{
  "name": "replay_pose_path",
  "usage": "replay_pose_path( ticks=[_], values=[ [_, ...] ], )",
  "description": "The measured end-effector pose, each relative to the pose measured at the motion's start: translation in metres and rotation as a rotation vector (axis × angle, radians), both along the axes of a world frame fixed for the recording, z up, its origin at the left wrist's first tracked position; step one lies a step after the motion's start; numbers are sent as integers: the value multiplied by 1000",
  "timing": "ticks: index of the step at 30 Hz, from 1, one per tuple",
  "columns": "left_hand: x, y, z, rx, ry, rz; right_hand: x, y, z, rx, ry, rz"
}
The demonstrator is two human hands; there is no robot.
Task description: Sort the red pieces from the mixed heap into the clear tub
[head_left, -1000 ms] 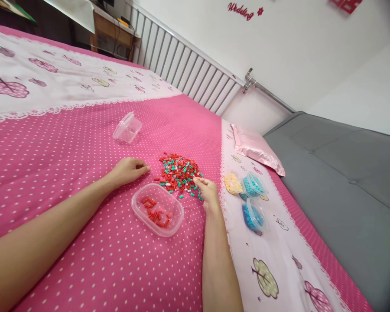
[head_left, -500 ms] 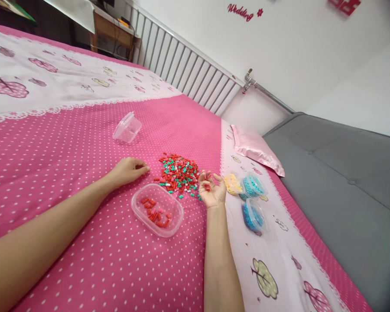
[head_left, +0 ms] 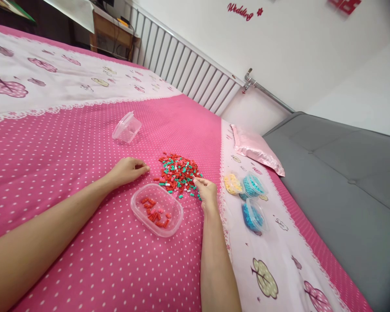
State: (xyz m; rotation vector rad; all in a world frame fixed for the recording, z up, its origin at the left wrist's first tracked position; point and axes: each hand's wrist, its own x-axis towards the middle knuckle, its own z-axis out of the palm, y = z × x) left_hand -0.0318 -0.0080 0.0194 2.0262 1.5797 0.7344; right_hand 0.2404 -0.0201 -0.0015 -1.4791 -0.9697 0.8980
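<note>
A heap of small red, green and white beads [head_left: 178,170] lies on the pink dotted bedspread [head_left: 84,156]. In front of it stands a clear oval tub [head_left: 157,209] with several red beads inside. My right hand [head_left: 207,190] is palm down at the heap's right edge, fingertips pinched together on the beads; what they hold is too small to name. My left hand [head_left: 128,168] rests on the spread left of the heap, fingers curled loosely, nothing visible in it.
An empty clear tub [head_left: 127,127] lies tipped on its side further back. Right of my right hand stand a tub of yellow beads [head_left: 232,183] and two tubs of blue beads [head_left: 254,185] [head_left: 253,215]. A pink pillow [head_left: 256,148], grey sofa [head_left: 344,182] and radiator [head_left: 188,69] lie beyond.
Half a second ago my right hand was turned palm up with red beads in it; it has turned palm down and gone back to the heap's edge. My left hand has stayed put.
</note>
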Motion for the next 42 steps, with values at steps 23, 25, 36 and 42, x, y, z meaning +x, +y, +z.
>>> replay_pose_path(
  ticks=[23, 25, 36, 42],
  values=[
    [0, 0, -1, 5, -2, 12, -10, -7, 9, -97, -563, -1],
    [0, 0, -1, -2, -6, 12, -7, -5, 6, -72, -433, -11],
    [-1, 1, -2, 2, -18, 0, 1, -7, 33, -60, 425, 163],
    [1, 1, -1, 2, -4, 8, 8, -10, 40, -118, 1036, 208]
  ],
)
